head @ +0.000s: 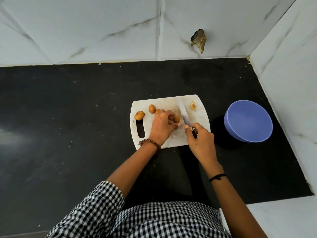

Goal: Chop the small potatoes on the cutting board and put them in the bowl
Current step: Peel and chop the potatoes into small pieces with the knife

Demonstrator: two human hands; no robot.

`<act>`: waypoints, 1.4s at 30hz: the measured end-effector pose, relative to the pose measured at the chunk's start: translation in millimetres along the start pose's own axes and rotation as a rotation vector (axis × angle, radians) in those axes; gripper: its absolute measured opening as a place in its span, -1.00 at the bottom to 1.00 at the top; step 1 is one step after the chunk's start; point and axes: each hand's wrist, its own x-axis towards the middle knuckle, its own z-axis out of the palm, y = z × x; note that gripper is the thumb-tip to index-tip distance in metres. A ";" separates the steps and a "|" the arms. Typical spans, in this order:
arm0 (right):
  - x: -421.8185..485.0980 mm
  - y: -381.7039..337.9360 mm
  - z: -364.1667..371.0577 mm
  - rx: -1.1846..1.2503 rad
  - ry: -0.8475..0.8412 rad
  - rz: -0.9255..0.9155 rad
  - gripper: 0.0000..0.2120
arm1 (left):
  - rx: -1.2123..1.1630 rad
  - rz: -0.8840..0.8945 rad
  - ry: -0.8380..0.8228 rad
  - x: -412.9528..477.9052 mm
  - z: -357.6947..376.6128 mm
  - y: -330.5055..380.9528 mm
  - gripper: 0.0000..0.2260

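A white cutting board (199, 115) lies on the black counter. My left hand (162, 127) presses a small potato (177, 119) against the board, fingers curled over it. My right hand (199, 139) grips the handle of a knife (183, 112), whose blade lies just right of that potato and points away from me. Two whole potatoes (139, 115) (152, 108) rest on the board's left part, and a third (157, 111) peeks out behind my left fingers. Cut pieces (193, 106) sit near the far right corner. The blue bowl (247, 133) stands right of the board and looks empty.
Marble-tiled walls close the counter at the back and on the right. A dark broken patch (199, 40) marks the back wall. The counter's front edge runs under my checked shirt (154, 220). Black counter surface (68, 117) stretches left of the board.
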 end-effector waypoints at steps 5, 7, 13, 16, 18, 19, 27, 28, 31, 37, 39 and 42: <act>-6.1 2.4 7.3 0.010 0.000 -0.002 -0.74 | 0.000 0.049 -0.031 -2.5 -11.8 -3.3 -0.81; -9.8 1.6 9.2 0.011 0.001 -0.028 -0.70 | 0.008 0.071 -0.015 -3.0 -12.7 -1.4 -0.88; -13.5 -2.1 15.1 -0.013 -0.014 -0.076 -0.60 | 0.022 0.047 0.017 -1.7 -9.2 0.7 -0.88; -14.1 0.1 20.8 -0.031 -0.004 -0.101 -0.58 | 0.027 0.034 0.002 1.2 -9.0 0.7 -0.87; -13.4 3.5 24.4 -0.068 0.005 -0.104 -0.57 | 0.037 0.039 -0.009 1.4 -9.8 2.5 -0.87; -13.2 5.4 26.1 -0.095 0.009 -0.104 -0.56 | 0.041 0.041 -0.014 1.4 -10.2 3.0 -0.87; -15.7 8.4 33.1 -0.428 -0.018 -0.120 -0.45 | 0.146 0.059 -0.024 4.6 -2.1 -1.7 -0.86; -16.8 7.6 34.6 -0.450 -0.011 -0.141 -0.44 | 0.167 0.065 -0.021 4.8 -0.8 -2.7 -0.87; -18.4 7.2 41.2 -0.462 0.043 -0.210 -0.42 | 0.225 0.084 -0.011 6.5 1.8 -5.3 -0.88; -15.4 13.0 47.2 -0.382 0.049 -0.241 -0.42 | 0.251 0.110 -0.006 7.3 4.0 -6.6 -0.87; -14.0 13.7 45.7 -0.368 0.021 -0.232 -0.44 | 0.256 0.114 -0.009 7.3 5.0 -7.7 -0.87; -11.3 14.3 43.9 -0.354 -0.007 -0.214 -0.46 | 0.261 0.116 -0.004 7.1 3.9 -7.3 -0.86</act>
